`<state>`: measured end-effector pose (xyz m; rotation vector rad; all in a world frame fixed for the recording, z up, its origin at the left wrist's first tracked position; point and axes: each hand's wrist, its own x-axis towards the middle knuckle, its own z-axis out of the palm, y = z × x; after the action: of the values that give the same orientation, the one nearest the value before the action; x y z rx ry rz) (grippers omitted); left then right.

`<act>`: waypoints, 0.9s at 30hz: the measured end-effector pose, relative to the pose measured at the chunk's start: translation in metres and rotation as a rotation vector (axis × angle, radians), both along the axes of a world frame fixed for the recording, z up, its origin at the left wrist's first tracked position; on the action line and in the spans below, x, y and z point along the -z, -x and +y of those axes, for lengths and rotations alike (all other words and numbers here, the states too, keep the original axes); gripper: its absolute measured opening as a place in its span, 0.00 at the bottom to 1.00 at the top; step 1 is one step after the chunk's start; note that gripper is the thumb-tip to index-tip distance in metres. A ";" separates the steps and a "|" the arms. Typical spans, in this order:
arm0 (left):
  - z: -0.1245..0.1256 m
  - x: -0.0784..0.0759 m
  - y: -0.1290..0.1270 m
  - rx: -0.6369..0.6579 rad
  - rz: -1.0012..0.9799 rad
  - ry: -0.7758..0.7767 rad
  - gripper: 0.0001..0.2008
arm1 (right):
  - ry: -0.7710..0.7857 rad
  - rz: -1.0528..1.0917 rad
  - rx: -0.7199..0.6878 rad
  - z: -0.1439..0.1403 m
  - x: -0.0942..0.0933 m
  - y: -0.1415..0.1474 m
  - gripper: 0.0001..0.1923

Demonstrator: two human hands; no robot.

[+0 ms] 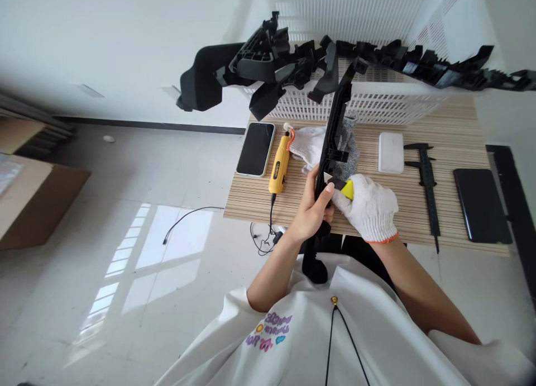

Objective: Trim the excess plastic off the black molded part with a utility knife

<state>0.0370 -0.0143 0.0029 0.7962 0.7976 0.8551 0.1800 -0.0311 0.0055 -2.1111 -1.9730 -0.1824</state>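
Note:
A long black moulded plastic part [334,130] runs from the white crate down to my lap. My bare left hand [312,210] is wrapped round its lower half. My right hand [372,207], in a white knitted glove, is closed on a yellow-and-black utility knife [347,189]. The knife's blade points left, against or very near the plastic part, beside my left thumb. Across the crate lies a wide black plastic piece [259,67] with jagged ribs and clips. Whether it is joined to the long part I cannot tell.
On the striped wooden table [377,193] lie a phone [255,149], a yellow rotary tool [278,165] with a cord, a white glove [309,144], a grey cloth [350,146], a white box [391,152], black calipers [427,179] and a black phone [481,205]. The white crate [402,104] stands behind.

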 end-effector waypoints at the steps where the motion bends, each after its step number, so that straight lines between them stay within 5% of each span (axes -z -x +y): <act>1: 0.000 0.000 0.000 -0.001 0.002 0.000 0.29 | -0.009 0.012 -0.001 0.000 0.000 0.000 0.32; 9: 0.001 -0.002 -0.001 0.061 -0.002 -0.015 0.32 | -0.213 0.255 0.017 0.007 -0.003 -0.011 0.25; 16: 0.002 0.001 -0.002 0.076 0.008 -0.126 0.31 | -0.309 0.460 -0.111 0.011 -0.012 -0.009 0.14; 27: 0.000 0.008 -0.005 0.038 0.117 -0.335 0.37 | -0.269 0.783 0.061 -0.003 -0.017 -0.002 0.11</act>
<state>0.0415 -0.0139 -0.0050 1.1623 0.7484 0.9271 0.1816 -0.0346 0.0221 -1.6972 -1.3339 0.3099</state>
